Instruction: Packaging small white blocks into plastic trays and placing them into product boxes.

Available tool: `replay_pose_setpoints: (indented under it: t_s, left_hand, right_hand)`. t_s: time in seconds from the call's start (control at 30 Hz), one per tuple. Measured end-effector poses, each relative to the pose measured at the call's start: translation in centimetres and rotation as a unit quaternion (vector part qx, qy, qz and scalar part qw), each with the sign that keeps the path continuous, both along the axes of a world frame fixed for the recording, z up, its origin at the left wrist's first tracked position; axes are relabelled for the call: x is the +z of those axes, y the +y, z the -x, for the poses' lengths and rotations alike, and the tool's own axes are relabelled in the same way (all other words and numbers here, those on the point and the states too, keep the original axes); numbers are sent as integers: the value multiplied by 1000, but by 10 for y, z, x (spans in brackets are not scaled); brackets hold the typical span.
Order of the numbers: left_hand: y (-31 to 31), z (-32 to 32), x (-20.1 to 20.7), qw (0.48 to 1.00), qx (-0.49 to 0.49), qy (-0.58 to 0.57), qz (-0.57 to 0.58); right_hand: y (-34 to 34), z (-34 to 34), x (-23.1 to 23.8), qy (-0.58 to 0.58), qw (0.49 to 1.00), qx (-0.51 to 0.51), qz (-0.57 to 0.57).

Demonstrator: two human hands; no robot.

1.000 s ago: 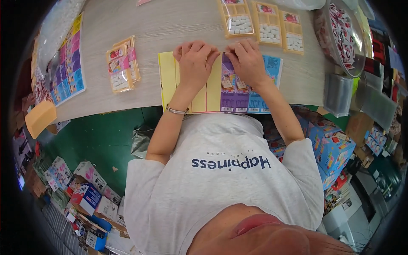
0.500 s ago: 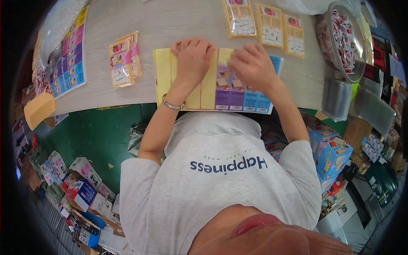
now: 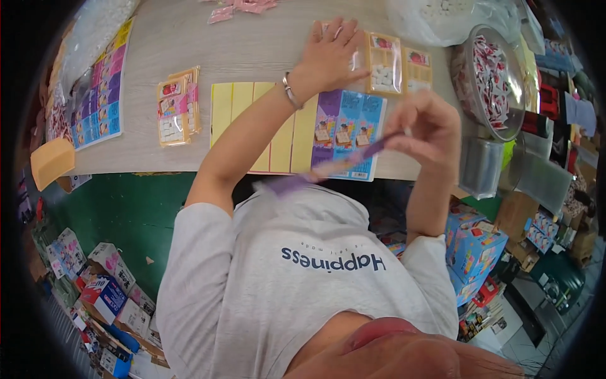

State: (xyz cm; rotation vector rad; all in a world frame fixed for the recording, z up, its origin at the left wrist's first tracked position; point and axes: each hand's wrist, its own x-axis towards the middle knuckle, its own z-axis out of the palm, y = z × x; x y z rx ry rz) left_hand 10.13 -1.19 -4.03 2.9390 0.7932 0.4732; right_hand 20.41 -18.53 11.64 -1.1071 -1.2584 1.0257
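Between the thumb and fingers of my right hand (image 3: 424, 131) is a purple sticker strip (image 3: 287, 184), blurred by motion and hanging slantwise down to the left, past the table's near edge. Beneath it lies the sticker sheet (image 3: 262, 136), with bare yellow backing on its left and purple and blue labels on its right. My left hand (image 3: 331, 60), a bracelet on its wrist, reaches across the sheet. Its fingers are spread over the leftmost of three candy trays, which it mostly hides. Beside it stand the middle tray (image 3: 383, 63) and the right tray (image 3: 418, 69), holding white pieces.
Stacked labelled trays (image 3: 177, 107) lie left of the sheet. Another sticker sheet (image 3: 101, 88) is at the far left. On the right are a bowl of red-and-white sachets (image 3: 489, 82) and clear plastic boxes (image 3: 478, 167). Pink packets (image 3: 243, 7) lie at the back.
My right hand has peeled a purple strip off the sheet and moved right with it. My left hand has left the sheet for the leftmost tray. The view has shifted slightly.
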Motion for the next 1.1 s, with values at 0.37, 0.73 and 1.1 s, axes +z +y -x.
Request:
replay_pose_setpoints:
  t_s: [0.37,0.73,1.1]
  left_hand:
    - [27,70,56,859,85,-211,458]
    - [22,58,42,849,254,-184,426]
    - [32,42,28,852,323,-134,389]
  right_hand:
    - [99,-34,-106,94,961,-220,140]
    - [102,-21,-126,-233,893,-336,190]
    - [122,-20,-136,-489,809,-321,60]
